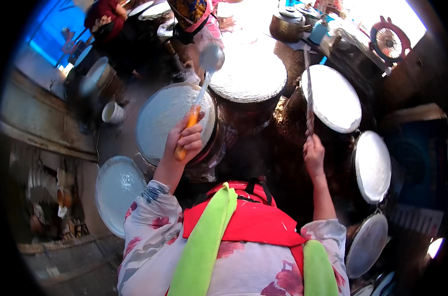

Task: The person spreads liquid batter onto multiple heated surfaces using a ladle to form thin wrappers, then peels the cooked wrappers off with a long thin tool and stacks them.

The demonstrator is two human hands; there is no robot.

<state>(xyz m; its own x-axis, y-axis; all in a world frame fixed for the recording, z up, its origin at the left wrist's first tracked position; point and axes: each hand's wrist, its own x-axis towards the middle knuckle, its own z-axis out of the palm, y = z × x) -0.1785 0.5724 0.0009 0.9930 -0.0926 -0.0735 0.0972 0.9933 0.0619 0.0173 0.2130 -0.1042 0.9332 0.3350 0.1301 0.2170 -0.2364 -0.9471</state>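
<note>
My left hand [184,137] grips the orange handle of a metal ladle [202,92]. The ladle's round bowl is raised and points away from me, between two wide pans. Beneath that hand, a round pan [217,127] is filled with a pale, rough-surfaced white substance. Farther off, a brighter white layer tops a large drum-like vessel [242,116]. My right hand [314,155] is closed around the near end of a long, twisted brown rod [309,88]. The rod's far part crosses in front of the left edge of a round white-topped pan [358,129].
More round pans stand to the right [373,201] and lower left [100,212]. A white bucket [115,113] sits on the left floor. A kettle [287,26], a blue-green bottle [319,31] and a red fan [389,40] are at the back right. Other people [107,22] are at the back.
</note>
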